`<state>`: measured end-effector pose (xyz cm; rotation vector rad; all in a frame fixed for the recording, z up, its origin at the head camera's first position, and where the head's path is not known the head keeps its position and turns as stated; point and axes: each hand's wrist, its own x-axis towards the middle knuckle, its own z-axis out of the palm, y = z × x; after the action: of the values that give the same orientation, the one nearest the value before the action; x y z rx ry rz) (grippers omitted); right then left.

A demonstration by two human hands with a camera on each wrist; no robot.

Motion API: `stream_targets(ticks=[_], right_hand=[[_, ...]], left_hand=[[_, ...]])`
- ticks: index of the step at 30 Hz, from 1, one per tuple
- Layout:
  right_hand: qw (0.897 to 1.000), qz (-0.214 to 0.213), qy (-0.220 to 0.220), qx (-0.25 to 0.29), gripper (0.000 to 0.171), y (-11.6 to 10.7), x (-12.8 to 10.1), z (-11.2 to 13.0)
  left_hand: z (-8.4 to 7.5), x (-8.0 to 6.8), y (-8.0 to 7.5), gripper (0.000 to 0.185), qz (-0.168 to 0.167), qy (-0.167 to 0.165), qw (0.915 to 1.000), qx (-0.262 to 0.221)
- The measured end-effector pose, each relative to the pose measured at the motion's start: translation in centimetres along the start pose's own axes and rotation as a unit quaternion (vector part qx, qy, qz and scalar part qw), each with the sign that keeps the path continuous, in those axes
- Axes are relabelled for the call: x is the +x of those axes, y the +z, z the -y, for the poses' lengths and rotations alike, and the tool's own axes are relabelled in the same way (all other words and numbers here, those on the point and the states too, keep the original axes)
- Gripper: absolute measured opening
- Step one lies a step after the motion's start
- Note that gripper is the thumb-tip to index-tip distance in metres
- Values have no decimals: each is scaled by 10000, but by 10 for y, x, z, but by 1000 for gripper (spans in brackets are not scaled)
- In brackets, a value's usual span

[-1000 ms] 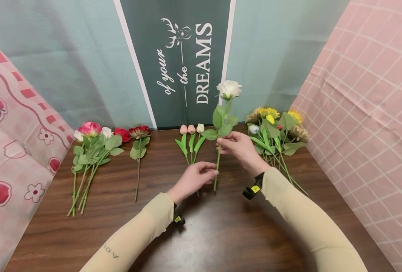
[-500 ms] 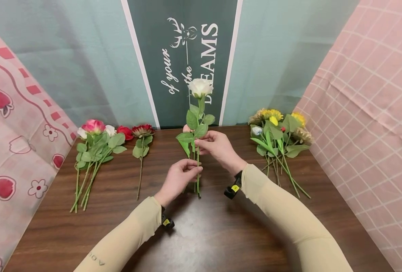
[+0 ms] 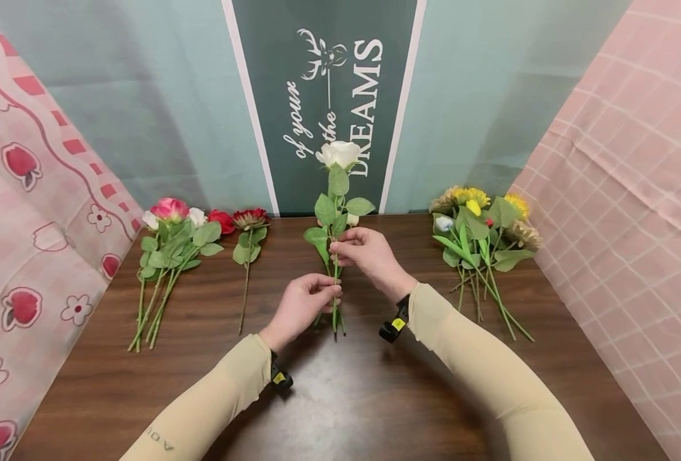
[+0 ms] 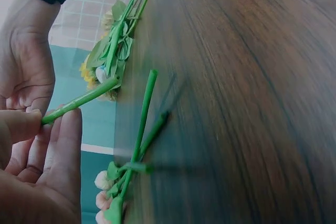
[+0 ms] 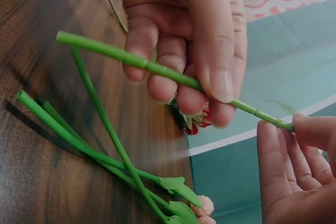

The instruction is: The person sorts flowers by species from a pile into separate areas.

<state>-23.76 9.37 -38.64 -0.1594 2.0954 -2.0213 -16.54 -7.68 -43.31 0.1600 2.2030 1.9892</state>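
- Compared with a second ago, the white rose [image 3: 339,155] has moved left, from the right of the tulips [image 4: 104,201] to in front of them, both hands travelling with it.
- The left hand [image 3: 298,309] pinches the lower part of the rose's stem between thumb and fingers.
- The right hand [image 3: 371,257] pinches the same stem higher up, just below the leaves, thumb against fingertips.
- The rose stands upright between the hands, bloom at the top, in the middle of the scene.
- The tulips lie on the table [image 3: 375,397] on the far side of the rose; in the head view the rose and hands largely cover them.
- At the far left lies a leafy bunch of pink and white flowers [image 3: 173,246], with a red bloom [image 3: 221,222] just right of it.
- Next to that bloom, a dark red flower [image 3: 248,251] lies with its stem pointing near.
- At the far right lies a mixed bunch with yellow blooms [image 3: 481,237], beside the pink checked cloth [image 3: 605,160].
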Motion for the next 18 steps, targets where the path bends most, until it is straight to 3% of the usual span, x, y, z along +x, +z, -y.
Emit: stream_targets(ticks=[5, 7, 8, 10, 13, 15, 17, 18], right_hand=[[9992, 354, -186, -30, 23, 10, -1, -3], [9976, 533, -362, -255, 23, 15, -3, -5], [9958, 599, -482, -492, 23, 17, -4, -5], [9880, 695, -749, -1156, 22, 22, -6, -8], [9663, 785, -1122, -2181, 23, 32, -9, -12], [9507, 885, -1324, -2660, 23, 40, -10, -14], [9410, 1029, -1453, -2876, 23, 49, -9, -16], [9375, 1110, -1502, -2936, 24, 54, -8, -17]], left_hand=[[-1, -8, -40, 21, -101, -8, 9966, 820], [-1, -13, -69, 22, -276, 89, 9888, 1467], [-1, -16, -87, 22, -398, 169, 9809, 1896], [-3, -25, -126, 23, -678, 320, 9561, 2833], [-3, -44, -187, 24, -1156, 476, 8948, 4285], [-2, -57, -221, 23, -1412, 450, 8547, 4976], [2, -68, -246, 21, -1584, 352, 8263, 5394], [4, -73, -256, 20, -1633, 297, 8185, 5500]])
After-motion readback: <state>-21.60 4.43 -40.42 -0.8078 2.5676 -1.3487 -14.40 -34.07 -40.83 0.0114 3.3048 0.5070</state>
